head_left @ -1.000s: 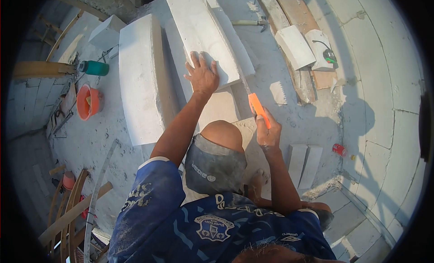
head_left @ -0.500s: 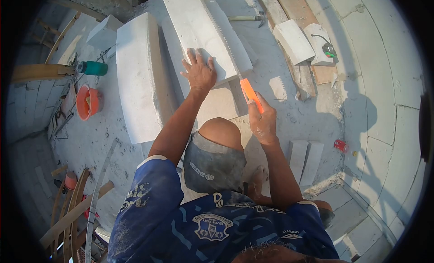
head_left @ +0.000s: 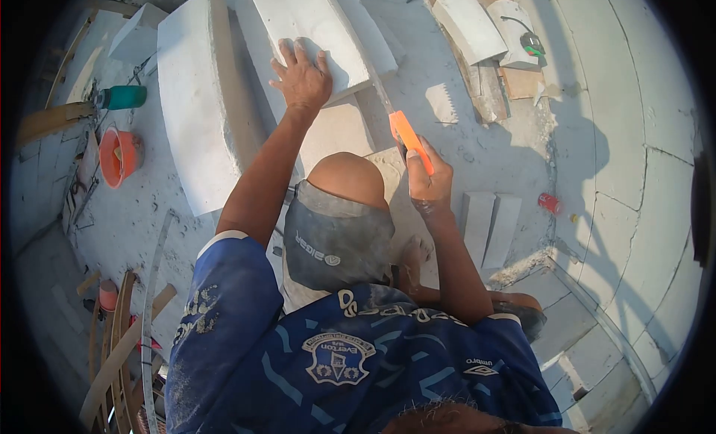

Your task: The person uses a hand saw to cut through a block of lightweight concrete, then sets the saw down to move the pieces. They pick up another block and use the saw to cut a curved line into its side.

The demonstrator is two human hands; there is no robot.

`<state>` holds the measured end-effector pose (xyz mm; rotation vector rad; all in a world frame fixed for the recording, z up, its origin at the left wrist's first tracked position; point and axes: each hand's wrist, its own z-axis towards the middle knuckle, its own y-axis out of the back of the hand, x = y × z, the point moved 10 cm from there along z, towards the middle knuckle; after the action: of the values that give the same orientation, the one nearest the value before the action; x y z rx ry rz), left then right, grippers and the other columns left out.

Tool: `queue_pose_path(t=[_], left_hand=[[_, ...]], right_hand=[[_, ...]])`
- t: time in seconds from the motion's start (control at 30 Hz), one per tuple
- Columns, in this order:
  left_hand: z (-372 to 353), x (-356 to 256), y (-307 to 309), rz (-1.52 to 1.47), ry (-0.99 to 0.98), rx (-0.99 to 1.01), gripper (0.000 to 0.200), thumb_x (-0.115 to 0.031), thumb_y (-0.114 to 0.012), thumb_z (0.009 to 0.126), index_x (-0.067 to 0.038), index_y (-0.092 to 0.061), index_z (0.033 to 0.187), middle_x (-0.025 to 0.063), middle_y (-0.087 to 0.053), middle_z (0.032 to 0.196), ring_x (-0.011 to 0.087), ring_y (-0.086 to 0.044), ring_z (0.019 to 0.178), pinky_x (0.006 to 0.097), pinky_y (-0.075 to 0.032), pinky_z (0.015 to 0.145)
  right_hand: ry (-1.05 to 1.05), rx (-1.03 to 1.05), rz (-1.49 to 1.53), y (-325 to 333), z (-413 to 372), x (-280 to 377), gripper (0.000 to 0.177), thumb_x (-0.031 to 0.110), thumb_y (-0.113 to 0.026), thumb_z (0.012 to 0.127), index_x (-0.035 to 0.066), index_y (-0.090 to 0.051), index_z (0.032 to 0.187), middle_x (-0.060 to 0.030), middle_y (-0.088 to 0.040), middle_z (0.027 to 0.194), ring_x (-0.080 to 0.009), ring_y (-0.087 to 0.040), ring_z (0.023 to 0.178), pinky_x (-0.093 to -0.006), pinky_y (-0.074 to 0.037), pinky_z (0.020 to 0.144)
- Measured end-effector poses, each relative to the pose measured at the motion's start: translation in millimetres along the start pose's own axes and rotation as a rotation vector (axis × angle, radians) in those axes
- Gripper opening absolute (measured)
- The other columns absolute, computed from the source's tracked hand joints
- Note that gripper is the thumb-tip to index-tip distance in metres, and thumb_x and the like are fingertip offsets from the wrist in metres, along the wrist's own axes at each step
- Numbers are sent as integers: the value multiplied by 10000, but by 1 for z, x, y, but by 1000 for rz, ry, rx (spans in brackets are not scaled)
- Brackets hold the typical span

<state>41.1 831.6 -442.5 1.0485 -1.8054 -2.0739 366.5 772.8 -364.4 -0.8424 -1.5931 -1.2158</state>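
My left hand [head_left: 304, 79] lies flat with fingers spread on the near end of a long white block [head_left: 313, 23], which rests on other white blocks. My right hand [head_left: 431, 176] is wrapped around the orange handle of a hand saw [head_left: 406, 135]. The saw's blade runs along the block's right side, and a short length of it shows between the handle and the block's near corner. My bent knee [head_left: 347, 179] is just below the block.
Another large white block [head_left: 201, 98] stands at the left. Beyond it are a teal bottle [head_left: 125, 97] and an orange bucket [head_left: 119, 158]. A tape measure [head_left: 531, 44] lies on a block piece at the upper right. A red can [head_left: 550, 203] lies near the right wall [head_left: 623, 158].
The saw has been drawn back toward me, showing more blade before the block's corner. My left hand stays on the block. The whole view has shifted, so things appear higher and further left.
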Motion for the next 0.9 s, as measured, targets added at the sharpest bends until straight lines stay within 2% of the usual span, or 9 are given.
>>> queue_pose_path(t=[0.1, 0.17, 0.2, 0.27, 0.37, 0.5, 0.6, 0.7, 0.9], left_hand=[[1, 0, 0, 21, -7, -9, 720, -511, -414, 1095, -18, -365, 1616, 209, -189, 1718, 585, -234, 1508, 821, -276, 1147], [2, 1, -1, 20, -10, -10, 719, -514, -413, 1094, -20, -367, 1615, 209, -189, 1718, 585, -236, 1507, 820, -277, 1148], [1, 1, -1, 19, -11, -12, 719, -517, -412, 1094, -22, -369, 1613, 209, -189, 1718, 585, -238, 1507, 819, -277, 1149], [0, 1, 0, 12, -7, -13, 719, -517, -412, 1094, -22, -368, 1614, 209, -187, 1720, 585, -240, 1506, 817, -279, 1150], [-3, 0, 0, 8, -4, -5, 715, -512, -412, 1095, -24, -366, 1615, 210, -184, 1722, 585, -237, 1508, 814, -281, 1152], [0, -2, 2, 22, 19, 15, 701, -492, -413, 1099, -32, -358, 1624, 207, -184, 1728, 578, -221, 1520, 807, -284, 1158], [-2, -4, 5, 36, 28, 34, 691, -482, -415, 1100, -41, -355, 1630, 204, -176, 1734, 569, -212, 1529, 799, -284, 1164], [1, -3, 7, 33, 36, 23, 694, -481, -413, 1101, -39, -351, 1632, 202, -175, 1739, 565, -216, 1530, 795, -277, 1170], [0, -4, 7, 22, 30, 24, 696, -486, -401, 1104, -32, -355, 1629, 198, -181, 1741, 571, -217, 1528, 805, -266, 1166]], right_hand=[[16, -16, -3, -2, -3, -1, 356, 64, -633, 969, -120, -662, 1273, -159, -667, 751, -157, -629, 617, -331, -535, 620], [238, -55, -121, 1, -10, 9, 361, 60, -628, 968, -103, -663, 1288, -130, -645, 735, -143, -609, 618, -318, -525, 611], [236, -52, -125, 3, -11, 8, 361, 60, -628, 968, -103, -663, 1288, -130, -645, 735, -143, -609, 618, -318, -525, 611], [35, -28, -4, 7, -7, -14, 367, 61, -623, 970, -93, -662, 1302, -125, -634, 737, -133, -611, 638, -308, -519, 615], [-32, -20, 7, 2, -14, -13, 371, 72, -624, 977, -88, -662, 1310, -123, -639, 742, -125, -613, 653, -305, -518, 626], [70, -111, 59, -5, -10, -10, 381, 91, -623, 988, -87, -659, 1323, -105, -643, 741, -111, -595, 650, -304, -508, 624], [13, -30, -5, -13, 10, 4, 391, 107, -620, 1000, -99, -651, 1331, -85, -650, 745, -108, -595, 652, -302, -508, 628], [-67, -31, 131, -10, 18, 5, 395, 115, -617, 1005, -110, -649, 1328, -116, -662, 748, -135, -620, 655, -317, -519, 634], [-25, -22, -21, -9, -5, 15, 392, 126, -612, 1005, -100, -650, 1324, -180, -683, 793, -184, -659, 671, -339, -543, 668]])
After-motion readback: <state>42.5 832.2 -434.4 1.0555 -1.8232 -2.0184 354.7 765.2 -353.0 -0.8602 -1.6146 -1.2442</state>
